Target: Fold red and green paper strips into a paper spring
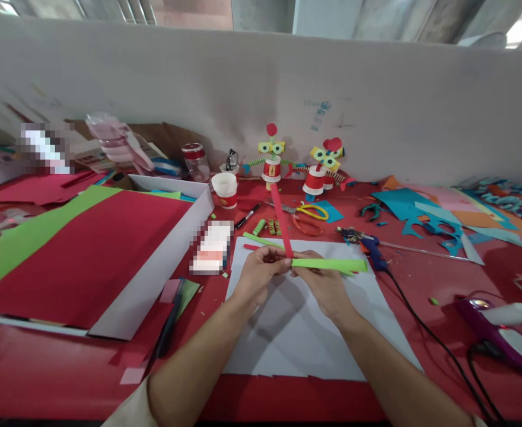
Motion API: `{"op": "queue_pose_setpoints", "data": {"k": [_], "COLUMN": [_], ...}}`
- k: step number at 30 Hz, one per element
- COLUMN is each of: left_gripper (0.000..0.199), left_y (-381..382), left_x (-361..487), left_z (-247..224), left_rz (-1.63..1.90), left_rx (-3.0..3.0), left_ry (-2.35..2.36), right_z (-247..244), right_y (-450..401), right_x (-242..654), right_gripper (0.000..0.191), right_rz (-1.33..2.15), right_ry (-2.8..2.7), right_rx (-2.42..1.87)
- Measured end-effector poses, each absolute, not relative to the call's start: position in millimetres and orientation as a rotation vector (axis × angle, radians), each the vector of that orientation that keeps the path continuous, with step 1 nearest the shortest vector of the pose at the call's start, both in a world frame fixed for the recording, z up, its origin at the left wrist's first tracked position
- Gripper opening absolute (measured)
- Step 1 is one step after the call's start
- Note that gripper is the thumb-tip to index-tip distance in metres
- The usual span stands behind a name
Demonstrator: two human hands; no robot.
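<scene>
- Worktable (65,379) surface: red, scattered with paper and tools; a pale partition (154,71) stands along its far side, with blue markings on it.
- White sheet (318,344): flat at the near centre, beneath both hands.
- Left side: white box (152,276) with red paper (96,255) and green paper (69,216) across its top.
- Far centre: two paper-cup figures (271,169) (317,179), upright, near the partition; yellow-handled scissors (313,212) lie nearer.
- Right side: glue gun (374,252) just beside the white sheet, its black cable running toward the near edge.
- Left hand (261,273): thumb and finger pinching the meeting point of a red strip (282,222) and a green strip (332,264), above the sheet; the red extends far, the green right.
- Right hand (323,290): fingers bent inward beneath the green strip, near the left fingertips; whether they grip cannot be told.
- Concealed: right fingertips, partly behind the green strip; joining of the strips, covered by fingers.
- Cut off: purple device (487,323), at the right edge.
- Obscured: pixelated rectangular item (214,246), left of the sheet.
</scene>
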State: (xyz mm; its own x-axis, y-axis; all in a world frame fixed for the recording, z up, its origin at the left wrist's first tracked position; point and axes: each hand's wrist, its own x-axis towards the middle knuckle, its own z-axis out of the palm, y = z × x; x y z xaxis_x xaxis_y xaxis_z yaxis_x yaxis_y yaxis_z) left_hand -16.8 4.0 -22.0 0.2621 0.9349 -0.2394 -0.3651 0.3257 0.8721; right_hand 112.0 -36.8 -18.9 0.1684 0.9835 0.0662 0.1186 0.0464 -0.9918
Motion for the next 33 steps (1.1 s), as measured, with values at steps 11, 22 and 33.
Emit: {"op": "queue_pose_setpoints", "data": {"k": [11,22,33], "left_gripper": [0.027,0.02,0.029], "left_y": [3.3,5.7,6.6], "left_x": [-14.3,-19.7,-19.8], "left_z": [-17.3,-19.3,-22.1], "left_rz": [1.027,0.851,0.86], "left_rx": [0.59,0.776,0.723], "left_ry": [0.863,0.872,0.915], "right_z": [-19.9,-15.4,-15.9], "right_y": [-34.2,-32.9,-37.1], "right_x": [105.4,111.0,112.5], "right_gripper": [0.02,0.017,0.025], "right_rz": [1.126,1.16,0.922], "right_ry": [-0.799,-0.87,-1.212], "right_rx": [-1.218,-1.262,-1.392]}}
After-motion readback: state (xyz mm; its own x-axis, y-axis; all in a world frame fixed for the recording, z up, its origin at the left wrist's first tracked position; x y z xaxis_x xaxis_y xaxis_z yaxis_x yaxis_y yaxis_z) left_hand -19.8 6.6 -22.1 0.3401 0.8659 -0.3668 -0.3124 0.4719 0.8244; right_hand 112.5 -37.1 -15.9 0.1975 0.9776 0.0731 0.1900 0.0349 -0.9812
